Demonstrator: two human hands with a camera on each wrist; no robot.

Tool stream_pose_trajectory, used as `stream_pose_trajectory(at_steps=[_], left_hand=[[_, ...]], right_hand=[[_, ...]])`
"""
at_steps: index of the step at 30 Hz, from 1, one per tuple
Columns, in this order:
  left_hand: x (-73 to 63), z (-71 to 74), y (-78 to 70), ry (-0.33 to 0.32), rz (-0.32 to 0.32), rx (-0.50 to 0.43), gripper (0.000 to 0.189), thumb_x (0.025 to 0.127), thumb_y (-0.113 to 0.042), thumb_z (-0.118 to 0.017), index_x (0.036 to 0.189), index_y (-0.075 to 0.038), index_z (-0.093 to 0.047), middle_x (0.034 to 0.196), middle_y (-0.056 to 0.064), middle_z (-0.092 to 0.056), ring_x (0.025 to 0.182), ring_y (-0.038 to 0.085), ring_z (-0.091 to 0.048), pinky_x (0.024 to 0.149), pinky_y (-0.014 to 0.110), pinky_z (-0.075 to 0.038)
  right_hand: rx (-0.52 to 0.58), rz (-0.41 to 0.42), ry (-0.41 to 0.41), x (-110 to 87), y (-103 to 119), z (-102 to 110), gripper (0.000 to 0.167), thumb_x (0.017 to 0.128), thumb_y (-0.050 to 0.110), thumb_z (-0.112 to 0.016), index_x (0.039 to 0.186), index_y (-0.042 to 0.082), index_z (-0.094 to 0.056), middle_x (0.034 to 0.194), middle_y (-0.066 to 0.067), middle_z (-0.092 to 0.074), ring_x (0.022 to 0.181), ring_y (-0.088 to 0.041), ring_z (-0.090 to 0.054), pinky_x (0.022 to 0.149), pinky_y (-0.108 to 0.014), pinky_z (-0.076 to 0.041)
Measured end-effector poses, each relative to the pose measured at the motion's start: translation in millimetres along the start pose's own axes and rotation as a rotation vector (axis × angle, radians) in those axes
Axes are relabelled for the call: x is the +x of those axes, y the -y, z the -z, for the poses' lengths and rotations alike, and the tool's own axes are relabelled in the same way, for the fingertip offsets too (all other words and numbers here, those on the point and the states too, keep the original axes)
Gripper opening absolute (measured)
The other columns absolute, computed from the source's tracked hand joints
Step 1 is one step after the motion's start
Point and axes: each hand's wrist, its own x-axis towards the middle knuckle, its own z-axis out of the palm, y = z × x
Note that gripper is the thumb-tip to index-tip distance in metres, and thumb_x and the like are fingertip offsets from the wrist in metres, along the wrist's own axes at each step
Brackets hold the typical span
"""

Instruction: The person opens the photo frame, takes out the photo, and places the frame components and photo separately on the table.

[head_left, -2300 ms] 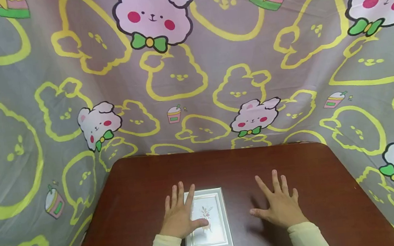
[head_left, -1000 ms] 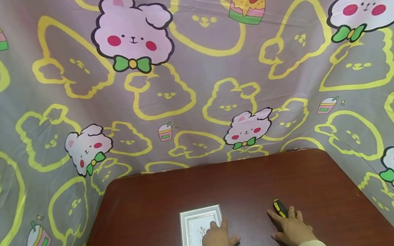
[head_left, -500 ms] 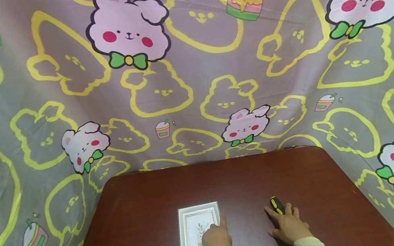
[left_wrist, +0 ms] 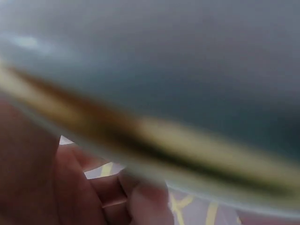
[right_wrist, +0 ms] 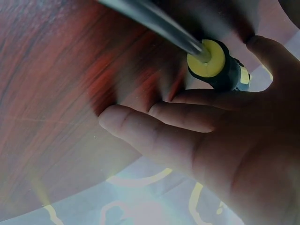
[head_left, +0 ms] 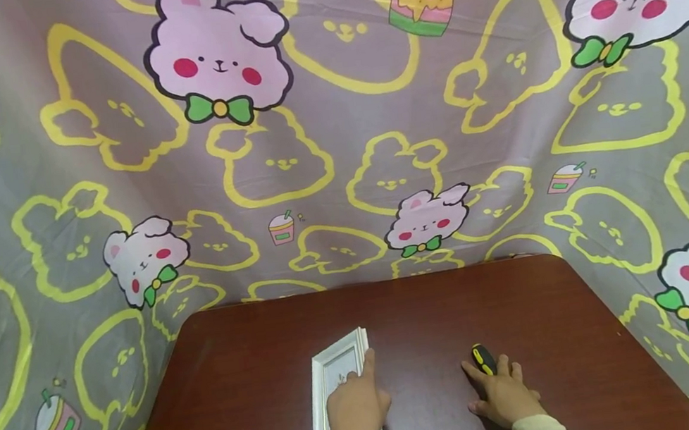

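My left hand (head_left: 357, 412) grips a white picture frame (head_left: 317, 395) with a floral print behind its front. The frame is tilted, its right side raised off the table. Close up in the left wrist view, the blurred frame (left_wrist: 164, 70) fills the upper part, and curled fingers (left_wrist: 147, 201) show below it. To the right, my right hand (head_left: 507, 398) rests on the table, fingers spread, over a black and yellow screwdriver (head_left: 483, 359). Its metal shaft and yellow-ended handle (right_wrist: 225, 70) appear beside the straight fingers in the right wrist view; no finger curls around it.
The dark red-brown table (head_left: 258, 352) has rounded far corners. A grey cloth curtain (head_left: 334, 124) printed with rabbits and yellow outlines encloses its back and sides. Bare tabletop lies between the two hands.
The picture frame has gone from lying flat to tilted, moving slightly left with my left hand. The right hand, earlier raised and spread, came down at the screwdriver and now stays still.
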Motion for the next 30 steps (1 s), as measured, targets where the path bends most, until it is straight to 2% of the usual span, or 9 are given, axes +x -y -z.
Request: stream_pose_trajectory(at_steps=[3,5,9,13,18,22,27,30], left_hand=[[2.5,11.8,4.3,-0.075,-0.002,-0.003,0.064,0.069,-0.016,-0.069,0.133,-0.012,-0.068,0.054,0.003,-0.045,0.040,0.014,-0.036,0.034,0.032,-0.032],[4.5,18.5,6.9,-0.102,-0.001,-0.003,0.063,0.069,-0.016,-0.069,0.132,-0.011,-0.067,0.055,0.003,-0.046,0.039,0.014,-0.037,0.034,0.033,-0.033],[7.8,29.3,11.6,-0.097,0.042,-0.043,0.062,0.072,-0.015,-0.067,0.133,-0.007,-0.065,0.055,0.002,-0.044,0.040,0.013,-0.036,0.034,0.032,-0.033],[9.5,36.9,17.0,-0.066,0.107,-0.140,0.062,0.076,-0.014,-0.065,0.137,-0.004,-0.061,0.054,-0.002,-0.041,0.042,0.012,-0.034,0.037,0.031,-0.032],[9.9,36.8,23.4,-0.028,0.154,-0.217,0.061,0.083,-0.019,-0.063,0.142,-0.003,-0.056,0.057,-0.004,-0.043,0.045,0.013,-0.039,0.042,0.034,-0.036],[10.4,36.4,28.7,-0.050,0.173,-0.271,0.060,0.085,-0.019,-0.060,0.142,-0.002,-0.055,0.060,0.000,-0.050,0.047,0.015,-0.043,0.043,0.036,-0.038],[8.7,34.6,41.9,-0.040,0.203,-0.366,0.060,0.087,-0.016,-0.061,0.146,-0.003,-0.051,0.070,0.010,-0.063,0.049,0.017,-0.046,0.045,0.039,-0.041],[6.2,30.1,53.2,-0.037,0.231,-0.429,0.059,0.090,-0.016,-0.061,0.148,-0.006,-0.050,0.083,0.019,-0.069,0.054,0.020,-0.052,0.051,0.043,-0.047]], right_hand=[[0.007,-0.002,0.004,-0.1,-0.7,0.1,0.077,0.079,0.032,-0.085,0.147,0.018,-0.053,0.142,-0.053,-0.023,0.126,-0.075,-0.023,0.066,-0.084,-0.038],[0.012,-0.005,0.005,-0.3,-0.9,0.8,0.077,0.079,0.032,-0.085,0.147,0.018,-0.053,0.142,-0.053,-0.023,0.126,-0.075,-0.023,0.067,-0.084,-0.038],[0.015,-0.011,0.013,-1.0,-1.8,1.0,0.076,0.079,0.033,-0.085,0.147,0.019,-0.054,0.141,-0.052,-0.024,0.126,-0.074,-0.024,0.067,-0.083,-0.039],[0.011,-0.023,0.031,-2.1,-2.7,0.0,0.076,0.079,0.036,-0.085,0.146,0.020,-0.054,0.141,-0.051,-0.025,0.126,-0.072,-0.026,0.068,-0.081,-0.041],[0.003,-0.028,0.032,-2.9,-1.8,-0.1,0.076,0.078,0.036,-0.085,0.146,0.020,-0.055,0.141,-0.050,-0.026,0.126,-0.071,-0.027,0.068,-0.081,-0.041],[0.002,-0.020,0.025,-1.9,-0.9,0.2,0.076,0.079,0.035,-0.084,0.147,0.019,-0.054,0.142,-0.051,-0.025,0.126,-0.072,-0.025,0.068,-0.082,-0.040],[-0.001,-0.025,0.030,0.4,-1.4,-1.1,0.077,0.080,0.036,-0.084,0.148,0.020,-0.052,0.142,-0.052,-0.022,0.127,-0.074,-0.023,0.069,-0.083,-0.039],[-0.001,-0.028,0.034,1.5,-0.7,-1.4,0.077,0.080,0.035,-0.084,0.148,0.020,-0.052,0.143,-0.052,-0.022,0.127,-0.074,-0.023,0.069,-0.083,-0.039]])
